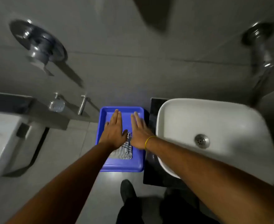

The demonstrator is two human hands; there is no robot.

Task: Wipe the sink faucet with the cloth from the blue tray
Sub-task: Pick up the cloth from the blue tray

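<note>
Blue tray: smooth plastic, faintly glossy along the rim. Cloth inside it: soft woven fabric, striped grey and white, rumpled and matt. Sink: white glazed ceramic, smooth, with a soft sheen. Drain: perforated metal, shiny. Faucet on the wall: polished chrome-like metal, bright highlights, blurred. Wall: large grey tiles, smooth, dull satin. Bench under the sink: dark, polished, stone-like. Wristband: thin, yellow, material unclear.

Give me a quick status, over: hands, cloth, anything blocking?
Left hand and right hand open, flat over blue tray. Striped cloth in tray, ungrasped. Faucet untouched; nothing blocking.
</note>
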